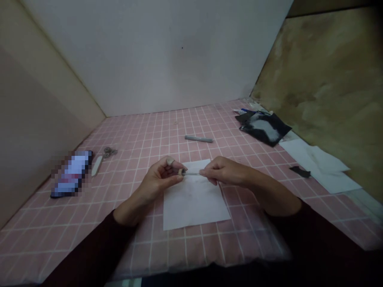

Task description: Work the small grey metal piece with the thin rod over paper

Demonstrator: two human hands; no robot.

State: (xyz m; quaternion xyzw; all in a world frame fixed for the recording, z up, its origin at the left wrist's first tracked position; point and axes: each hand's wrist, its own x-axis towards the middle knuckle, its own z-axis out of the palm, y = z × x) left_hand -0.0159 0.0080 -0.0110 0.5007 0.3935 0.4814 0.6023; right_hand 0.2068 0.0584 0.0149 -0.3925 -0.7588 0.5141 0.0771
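Over a white sheet of paper (194, 203), my left hand (158, 175) pinches a small tan ring-shaped piece (180, 172) with a dark middle. A pale band wraps one finger of that hand. From the right, my right hand (223, 170) closes thumb and fingers on a thin pale stick (193, 173). The stick lies level, and its left end meets the small piece; whether it goes inside I cannot tell. Beyond the hands rests a grey rod (198, 138), possibly a pen or marker.
At left lie a phone (72, 173) with a blurred screen, a white flat file-like strip (97, 165) and a small metal thing with loops (109, 151). At right are a dusty black sheet (266, 128), white papers (320, 163) and a black scrap (300, 172). Walls enclose the pink checked cloth (143, 139).
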